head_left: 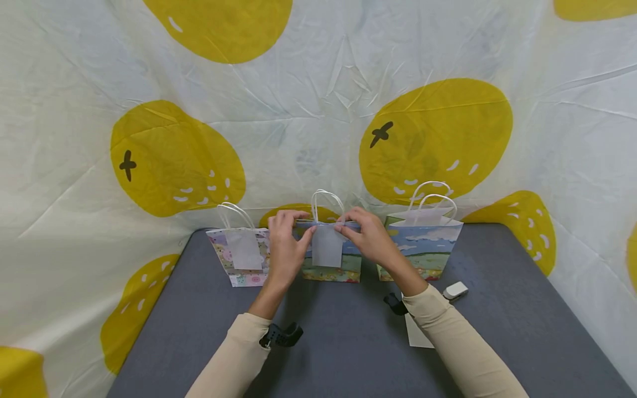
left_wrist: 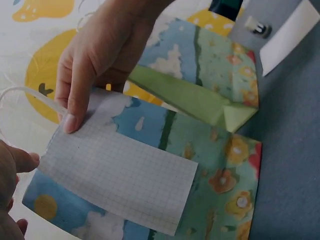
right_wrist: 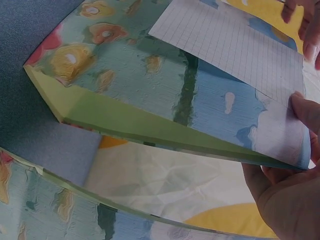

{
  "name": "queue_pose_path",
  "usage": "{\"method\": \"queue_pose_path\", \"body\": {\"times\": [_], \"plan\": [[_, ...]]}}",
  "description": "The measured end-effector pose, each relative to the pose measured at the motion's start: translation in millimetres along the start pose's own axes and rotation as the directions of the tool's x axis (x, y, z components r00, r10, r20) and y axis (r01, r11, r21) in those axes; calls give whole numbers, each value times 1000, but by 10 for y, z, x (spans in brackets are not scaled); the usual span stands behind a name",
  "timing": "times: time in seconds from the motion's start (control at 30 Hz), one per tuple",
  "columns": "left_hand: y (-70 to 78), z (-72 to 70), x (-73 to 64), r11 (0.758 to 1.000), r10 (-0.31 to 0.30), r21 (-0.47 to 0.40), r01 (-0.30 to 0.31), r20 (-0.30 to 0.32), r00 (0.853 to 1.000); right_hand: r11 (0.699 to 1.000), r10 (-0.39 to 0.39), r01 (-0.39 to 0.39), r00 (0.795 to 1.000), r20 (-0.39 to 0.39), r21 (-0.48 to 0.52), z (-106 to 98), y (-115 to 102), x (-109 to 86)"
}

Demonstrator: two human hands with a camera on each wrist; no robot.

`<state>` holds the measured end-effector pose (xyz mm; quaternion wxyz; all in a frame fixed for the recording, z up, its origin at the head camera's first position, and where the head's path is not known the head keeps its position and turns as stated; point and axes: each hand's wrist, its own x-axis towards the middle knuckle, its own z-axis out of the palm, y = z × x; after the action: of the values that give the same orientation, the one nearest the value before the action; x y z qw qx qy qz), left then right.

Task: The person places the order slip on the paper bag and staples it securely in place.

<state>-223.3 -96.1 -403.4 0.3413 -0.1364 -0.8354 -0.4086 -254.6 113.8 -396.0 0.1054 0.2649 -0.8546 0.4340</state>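
Note:
The middle paper gift bag (head_left: 330,272) stands upright with white twisted handles, painted with blue sky, clouds and flowers. A ruled white paper slip (left_wrist: 120,170) lies against its front at the top rim. My right hand (head_left: 365,235) pinches the rim and the slip's corner, thumb in front and fingers behind, as the right wrist view shows. My left hand (head_left: 286,243) is at the slip's other top corner. Its thumb tip is at the slip's edge; its other fingers show beyond the rim, apart from the thumb. What fixes the slip cannot be seen.
To the left stands a pink patterned bag (head_left: 224,257) with a white slip (head_left: 244,249) on it. Another landscape bag (head_left: 428,246) stands at right. A small white object (head_left: 455,290) and a white paper piece (head_left: 418,333) lie near my right forearm. A lemon-print cloth (head_left: 308,138) hangs behind.

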Motion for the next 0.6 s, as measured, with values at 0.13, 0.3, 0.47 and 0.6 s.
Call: {"method": "queue_pose_path", "body": {"times": [0.13, 0.3, 0.47, 0.6], "plan": [[29, 13, 47, 996, 36, 77, -43, 86, 996, 1000, 7, -7, 1000, 3, 10, 1, -1, 5], [49, 34, 100, 999, -29, 26, 24, 201, 979, 1000, 4, -4, 1000, 0, 24, -1, -10, 0], [3, 41, 125, 992, -91, -59, 108, 241, 966, 1000, 1, -2, 1000, 11, 30, -9, -25, 0], [-53, 50, 133, 975, -149, -120, 187, 275, 950, 999, 5, -6, 1000, 26, 35, -25, -29, -3]]}}
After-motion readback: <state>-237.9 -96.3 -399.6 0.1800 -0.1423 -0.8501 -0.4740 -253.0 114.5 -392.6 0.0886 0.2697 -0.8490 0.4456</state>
